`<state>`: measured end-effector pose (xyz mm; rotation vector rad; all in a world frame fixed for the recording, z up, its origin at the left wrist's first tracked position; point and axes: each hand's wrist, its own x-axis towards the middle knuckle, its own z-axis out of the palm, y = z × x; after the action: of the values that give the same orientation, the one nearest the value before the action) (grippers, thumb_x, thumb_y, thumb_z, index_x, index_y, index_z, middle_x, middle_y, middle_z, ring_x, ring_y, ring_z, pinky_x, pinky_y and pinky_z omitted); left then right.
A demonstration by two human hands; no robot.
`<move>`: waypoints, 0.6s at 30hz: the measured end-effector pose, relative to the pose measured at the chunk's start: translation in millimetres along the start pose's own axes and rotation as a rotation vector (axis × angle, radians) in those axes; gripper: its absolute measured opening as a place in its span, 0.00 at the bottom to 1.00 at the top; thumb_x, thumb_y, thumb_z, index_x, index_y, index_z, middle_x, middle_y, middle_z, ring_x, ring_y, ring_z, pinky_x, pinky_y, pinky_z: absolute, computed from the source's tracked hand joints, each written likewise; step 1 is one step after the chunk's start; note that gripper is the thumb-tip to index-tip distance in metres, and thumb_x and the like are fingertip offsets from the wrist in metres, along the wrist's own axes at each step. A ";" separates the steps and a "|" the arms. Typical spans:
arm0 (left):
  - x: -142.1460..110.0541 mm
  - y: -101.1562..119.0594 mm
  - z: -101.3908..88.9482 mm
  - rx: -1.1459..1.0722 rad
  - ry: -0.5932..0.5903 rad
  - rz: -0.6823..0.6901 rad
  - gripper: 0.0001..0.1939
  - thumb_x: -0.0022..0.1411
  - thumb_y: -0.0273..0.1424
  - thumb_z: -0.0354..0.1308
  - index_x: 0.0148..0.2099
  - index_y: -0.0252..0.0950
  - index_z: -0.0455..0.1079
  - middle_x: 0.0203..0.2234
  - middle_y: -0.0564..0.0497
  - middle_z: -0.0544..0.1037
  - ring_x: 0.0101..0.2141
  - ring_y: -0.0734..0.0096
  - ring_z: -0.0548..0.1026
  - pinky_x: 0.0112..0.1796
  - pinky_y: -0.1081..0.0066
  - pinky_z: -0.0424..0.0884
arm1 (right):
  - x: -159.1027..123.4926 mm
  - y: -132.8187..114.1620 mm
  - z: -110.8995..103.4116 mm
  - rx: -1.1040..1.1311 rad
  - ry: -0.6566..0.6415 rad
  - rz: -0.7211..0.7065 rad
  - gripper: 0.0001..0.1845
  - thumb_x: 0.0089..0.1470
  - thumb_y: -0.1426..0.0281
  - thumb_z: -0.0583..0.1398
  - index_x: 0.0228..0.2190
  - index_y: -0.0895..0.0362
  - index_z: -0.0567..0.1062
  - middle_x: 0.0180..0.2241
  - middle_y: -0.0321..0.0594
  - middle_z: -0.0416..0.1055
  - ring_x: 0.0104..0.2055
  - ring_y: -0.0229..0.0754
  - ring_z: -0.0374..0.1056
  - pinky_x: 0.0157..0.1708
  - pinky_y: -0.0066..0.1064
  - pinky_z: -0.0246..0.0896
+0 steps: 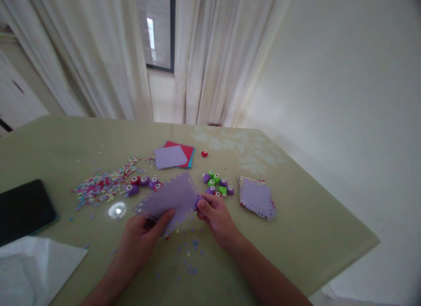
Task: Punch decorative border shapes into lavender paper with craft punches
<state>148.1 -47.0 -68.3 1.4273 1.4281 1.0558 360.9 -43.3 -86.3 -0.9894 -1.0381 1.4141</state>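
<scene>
A sheet of purple paper with small holes punched along its edges is held tilted above the table. My left hand is closed on its lower left part, the thumb lying on top. At the sheet's right edge, my right hand pinches a small purple paper punch, mostly hidden by the fingers. Just beyond that hand sits a cluster of green and purple punches with eye-like buttons. More purple and red punches stand left of the sheet, partly behind it.
Coloured paper bits are heaped at left; more lie below my hands. Uncut sheets and a red punch lie farther back. Hole-edged sheets are stacked at right. A black tablet-like device and white paper lie near left.
</scene>
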 end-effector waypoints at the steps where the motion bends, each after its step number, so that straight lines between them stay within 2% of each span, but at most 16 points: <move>1: -0.2 0.9 0.1 -0.010 -0.008 0.000 0.19 0.59 0.48 0.67 0.28 0.37 0.81 0.22 0.52 0.83 0.24 0.62 0.78 0.25 0.72 0.72 | -0.1 -0.3 0.3 -0.003 0.003 0.003 0.33 0.50 0.40 0.73 0.27 0.58 0.77 0.21 0.29 0.58 0.23 0.33 0.47 0.25 0.31 0.39; 8: -1.8 2.6 -0.2 0.024 -0.021 0.000 0.21 0.60 0.50 0.67 0.28 0.36 0.81 0.21 0.51 0.82 0.23 0.61 0.77 0.24 0.70 0.71 | -1.2 -5.0 5.3 0.004 0.036 0.036 0.34 0.45 0.38 0.74 0.26 0.58 0.77 0.22 0.29 0.60 0.23 0.33 0.47 0.25 0.31 0.40; 13: -3.7 2.1 2.5 -0.019 -0.010 -0.033 0.20 0.59 0.49 0.68 0.27 0.36 0.81 0.21 0.51 0.83 0.23 0.62 0.77 0.25 0.71 0.71 | -3.2 -5.6 8.5 0.001 0.076 0.077 0.33 0.44 0.42 0.76 0.23 0.57 0.74 0.19 0.27 0.56 0.22 0.32 0.45 0.24 0.31 0.36; 15: -2.6 0.5 2.6 -0.034 -0.024 -0.035 0.19 0.58 0.48 0.68 0.29 0.36 0.82 0.22 0.51 0.83 0.24 0.61 0.78 0.26 0.70 0.72 | -3.6 -4.6 9.0 0.035 0.074 0.094 0.33 0.44 0.43 0.76 0.22 0.58 0.74 0.19 0.28 0.58 0.22 0.31 0.46 0.24 0.31 0.36; 18: 0.0 -0.1 0.6 -0.016 -0.030 -0.036 0.19 0.56 0.48 0.70 0.27 0.37 0.82 0.21 0.52 0.82 0.23 0.62 0.76 0.24 0.71 0.70 | -2.3 -3.6 7.8 0.145 0.080 0.137 0.35 0.39 0.39 0.77 0.24 0.59 0.77 0.22 0.33 0.67 0.22 0.32 0.52 0.24 0.29 0.42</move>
<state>148.6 -46.9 -68.5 1.3962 1.4158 1.0166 354.6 -46.1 -80.6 -1.0175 -0.8106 1.5263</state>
